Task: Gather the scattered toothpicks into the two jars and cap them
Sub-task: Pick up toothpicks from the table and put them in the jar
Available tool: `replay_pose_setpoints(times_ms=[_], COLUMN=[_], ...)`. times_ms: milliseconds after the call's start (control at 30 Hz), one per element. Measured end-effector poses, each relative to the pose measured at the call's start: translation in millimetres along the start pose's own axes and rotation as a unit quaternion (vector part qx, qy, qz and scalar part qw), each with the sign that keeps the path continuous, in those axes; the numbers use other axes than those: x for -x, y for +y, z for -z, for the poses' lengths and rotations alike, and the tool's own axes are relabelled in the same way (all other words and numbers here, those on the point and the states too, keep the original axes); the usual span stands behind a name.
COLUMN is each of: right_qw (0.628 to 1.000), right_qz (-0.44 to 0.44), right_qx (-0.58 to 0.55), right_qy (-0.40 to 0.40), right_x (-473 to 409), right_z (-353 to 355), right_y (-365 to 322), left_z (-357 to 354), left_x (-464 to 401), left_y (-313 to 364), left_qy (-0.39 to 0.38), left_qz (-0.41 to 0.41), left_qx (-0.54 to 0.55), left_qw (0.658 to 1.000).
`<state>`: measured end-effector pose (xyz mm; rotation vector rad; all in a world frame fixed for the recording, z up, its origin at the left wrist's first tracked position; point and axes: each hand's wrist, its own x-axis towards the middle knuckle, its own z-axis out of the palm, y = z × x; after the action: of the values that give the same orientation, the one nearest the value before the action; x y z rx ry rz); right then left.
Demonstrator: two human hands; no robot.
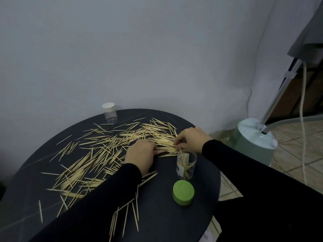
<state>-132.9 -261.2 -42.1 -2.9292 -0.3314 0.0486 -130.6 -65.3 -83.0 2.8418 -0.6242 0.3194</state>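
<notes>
Toothpicks (97, 154) lie strewn in a broad loose drift across the round dark bench (201, 215), thickest to the left of the open jar (186, 165) and behind it, with stragglers reaching the near rim. That open jar is the landmark: clear, upright, uncapped, with only a few toothpicks leaning inside, so the gathering looks barely begun. It seems to stand close to the densest part of the pile so that each pinch has a short trip to the mouth.

The right hand (191, 139) hovers just behind the open jar, fingers curled down onto the pile and apparently pinching a small bunch at the jar's far edge; how many it holds cannot be told. The left hand (141, 152) rests to the left of the open jar, knuckles up and fingers curled over the toothpicks, probably raking or pinning them into a bundle for the other hand; whether it actually grips any is unclear. Both sleeves are dark, and the left forearm lies across part of the scatter.

The green cap (183, 192) sits flat on the bench just in front of the open jar, likely parked within reach for closing later. The second jar (110, 113) stands well behind and to the left of the open jar, at the far rim, white lid on and seemingly empty; it will need uncapping before it takes its share.
</notes>
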Motion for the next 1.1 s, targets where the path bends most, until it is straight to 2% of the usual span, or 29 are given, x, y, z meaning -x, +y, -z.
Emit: replay_pose_setpoints(times_ms=[200, 333, 400, 533, 633, 667, 867, 967, 1033, 1100], right_qw=[0.997, 0.983, 0.967, 0.929, 0.920, 0.921, 0.937, 0.943, 0.943, 0.937], right_qz=[-0.017, -0.029, -0.031, 0.002, 0.026, 0.033, 0.030, 0.029, 0.025, 0.010], right_qx=[-0.071, -0.171, -0.242, -0.354, -0.383, -0.385, -0.347, -0.326, -0.327, -0.348], right_qy=[0.029, 0.061, 0.077, 0.102, 0.077, 0.059, -0.020, -0.051, -0.053, -0.028], right_x=[5.0, 13.1, 18.3, 32.5, 41.6, 44.3, 57.2, 61.0, 61.2, 58.0], right_z=[4.7, 12.6, 18.3, 32.9, 37.8, 38.1, 36.8, 36.6, 35.1, 32.4], right_y=[1.3, 2.9, 3.9, 4.1, 7.1, 8.4, 16.6, 16.7, 15.3, 15.3], left_z=[7.4, 14.8, 20.1, 40.0, 49.9, 51.0, 37.9, 30.6, 26.6, 27.1], left_x=[-0.7, -3.5, -3.9, -0.5, 6.5, 8.8, 22.8, 27.3, 27.7, 28.2], left_y=[4.5, 12.0, 17.5, 35.5, 51.7, 56.0, 63.6, 58.7, 53.1, 51.0], left_qy=[0.029, 0.043, 0.054, 0.075, 0.060, 0.046, -0.015, -0.047, -0.060, -0.053], left_qz=[0.041, 0.086, 0.098, 0.093, 0.078, 0.075, 0.065, 0.065, 0.057, 0.061], left_qx=[0.054, 0.210, 0.317, 0.502, 0.611, 0.627, 0.614, 0.582, 0.577, 0.594], left_qw=[0.997, 0.973, 0.942, 0.857, 0.785, 0.774, 0.786, 0.809, 0.813, 0.801])
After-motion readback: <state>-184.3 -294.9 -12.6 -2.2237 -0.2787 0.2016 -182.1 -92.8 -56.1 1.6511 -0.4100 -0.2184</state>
